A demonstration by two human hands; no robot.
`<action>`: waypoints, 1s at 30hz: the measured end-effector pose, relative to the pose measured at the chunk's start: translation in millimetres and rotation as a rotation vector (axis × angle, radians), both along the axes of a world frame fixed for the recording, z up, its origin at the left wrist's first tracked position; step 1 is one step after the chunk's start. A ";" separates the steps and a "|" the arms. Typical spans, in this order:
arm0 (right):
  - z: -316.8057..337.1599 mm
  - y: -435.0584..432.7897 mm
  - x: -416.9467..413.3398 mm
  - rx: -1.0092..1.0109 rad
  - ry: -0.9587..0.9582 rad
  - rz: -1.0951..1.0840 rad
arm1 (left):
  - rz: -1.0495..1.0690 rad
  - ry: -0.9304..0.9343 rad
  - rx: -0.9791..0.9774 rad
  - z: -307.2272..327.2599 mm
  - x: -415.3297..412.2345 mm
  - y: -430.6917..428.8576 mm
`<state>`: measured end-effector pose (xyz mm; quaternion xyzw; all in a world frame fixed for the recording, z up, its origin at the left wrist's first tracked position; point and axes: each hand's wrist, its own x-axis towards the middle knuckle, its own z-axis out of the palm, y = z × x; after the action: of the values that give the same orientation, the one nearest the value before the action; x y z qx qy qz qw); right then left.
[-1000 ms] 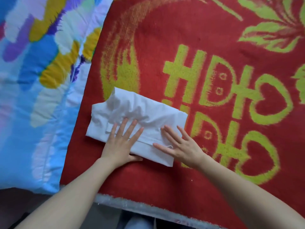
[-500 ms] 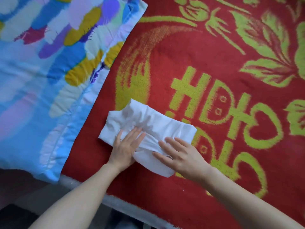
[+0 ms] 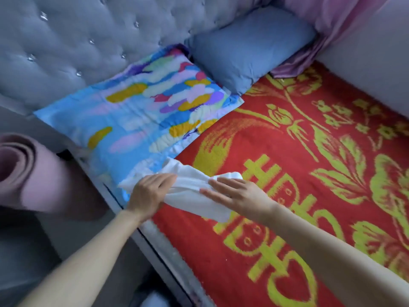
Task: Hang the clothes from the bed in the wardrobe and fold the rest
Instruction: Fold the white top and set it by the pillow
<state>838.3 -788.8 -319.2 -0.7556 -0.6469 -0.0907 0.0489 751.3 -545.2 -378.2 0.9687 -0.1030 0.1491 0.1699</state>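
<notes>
The folded white garment (image 3: 194, 191) lies at the near left edge of the bed, straddling the line where the multicoloured pillow (image 3: 132, 120) meets the red blanket (image 3: 287, 173). Its long axis runs from about 10 o'clock to 4 o'clock. The left hand (image 3: 150, 193) grips the 9 o'clock end with fingers curled over the fabric, the right hand (image 3: 236, 193) rests on the 3 o'clock portion with fingers straight and pointing toward 10 o'clock, and the cloth is creased between them.
</notes>
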 end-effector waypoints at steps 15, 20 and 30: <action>206.2 227.3 -134.3 0.429 -0.296 0.686 | 0.684 -0.339 0.328 230.3 -279.0 119.2; 234.8 300.3 -248.7 0.534 -0.305 0.891 | 0.868 -0.344 0.481 266.1 -419.9 147.8; 287.3 407.2 -536.6 0.734 -0.342 1.220 | 1.178 -0.327 0.698 321.4 -728.3 165.8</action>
<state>301.7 -381.6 -31.9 -0.1710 -0.8793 -0.3749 0.2389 23.0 -379.4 -56.8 0.8263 0.3726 0.3183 -0.2775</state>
